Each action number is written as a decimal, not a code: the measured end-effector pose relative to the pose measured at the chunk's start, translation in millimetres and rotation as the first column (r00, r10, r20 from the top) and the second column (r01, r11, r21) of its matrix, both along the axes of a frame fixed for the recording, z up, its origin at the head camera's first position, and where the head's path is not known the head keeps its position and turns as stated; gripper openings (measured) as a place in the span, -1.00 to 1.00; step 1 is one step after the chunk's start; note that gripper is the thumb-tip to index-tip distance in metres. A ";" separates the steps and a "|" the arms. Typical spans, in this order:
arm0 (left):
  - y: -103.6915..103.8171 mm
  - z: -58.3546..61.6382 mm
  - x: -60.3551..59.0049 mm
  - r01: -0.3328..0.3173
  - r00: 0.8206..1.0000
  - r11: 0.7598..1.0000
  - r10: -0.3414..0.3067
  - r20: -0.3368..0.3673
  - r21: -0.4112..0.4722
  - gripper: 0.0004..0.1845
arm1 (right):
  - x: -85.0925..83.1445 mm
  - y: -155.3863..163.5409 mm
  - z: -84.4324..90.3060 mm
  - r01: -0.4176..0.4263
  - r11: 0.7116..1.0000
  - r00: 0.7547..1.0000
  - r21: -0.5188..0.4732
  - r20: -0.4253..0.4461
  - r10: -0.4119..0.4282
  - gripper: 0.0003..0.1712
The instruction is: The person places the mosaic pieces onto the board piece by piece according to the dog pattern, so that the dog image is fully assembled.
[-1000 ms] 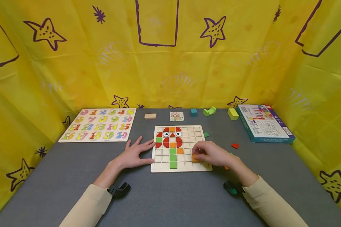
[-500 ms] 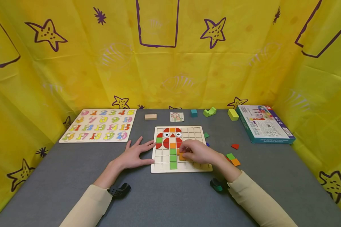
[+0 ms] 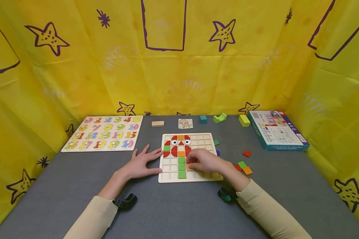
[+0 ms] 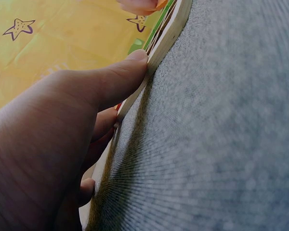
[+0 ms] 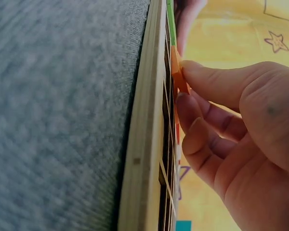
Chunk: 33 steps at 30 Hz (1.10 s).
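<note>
A pale wooden grid board [image 3: 168, 176] lies on the grey table, with red, green and orange pieces set in its cells and two eye pieces near the top. My left hand [image 3: 139, 165] is spread flat at the board's left side, thumb and fingertips touching its edge. Over the lower middle of the board, my right hand [image 3: 205, 160] pinches an orange square tile [image 3: 189, 167] between thumb and fingers, beside the column of green tiles [image 3: 181, 167]. In the right wrist view the orange tile [image 5: 178, 72] leans slightly off the grid surface. My right fingers hide some cells behind them.
Right of the board lie loose red, green and orange pieces [image 3: 247, 171]. A number puzzle [image 3: 77, 141] is at the left, a box [image 3: 282, 132] at the right. Along the back are a wooden block [image 3: 157, 123], a pattern card [image 3: 185, 123] and coloured blocks [image 3: 244, 120].
My right hand has carried the orange tile leftward across the board to beside the green column, then slightly further left. The left hand has stayed at the board's edge.
</note>
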<state>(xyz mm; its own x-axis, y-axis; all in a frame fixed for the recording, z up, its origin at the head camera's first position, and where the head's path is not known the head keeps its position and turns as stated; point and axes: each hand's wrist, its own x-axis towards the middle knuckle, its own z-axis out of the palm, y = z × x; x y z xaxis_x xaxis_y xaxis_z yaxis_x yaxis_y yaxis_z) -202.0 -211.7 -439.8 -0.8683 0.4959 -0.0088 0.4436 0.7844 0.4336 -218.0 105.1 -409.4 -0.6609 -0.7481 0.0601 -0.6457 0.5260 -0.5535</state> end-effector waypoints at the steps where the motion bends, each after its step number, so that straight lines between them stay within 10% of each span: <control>1: 0.0 -0.1 -0.1 0.001 1.000 1.000 -0.001 0.001 0.003 -0.09 | -0.1 -0.1 -0.3 0.002 1.000 1.000 0.004 -0.001 -0.002 -0.96; 33: -0.2 -0.7 0.4 -0.009 1.000 1.000 0.009 0.002 0.001 -0.09 | -0.6 17.7 10.2 0.016 0.996 0.998 -0.093 0.056 -0.010 -0.75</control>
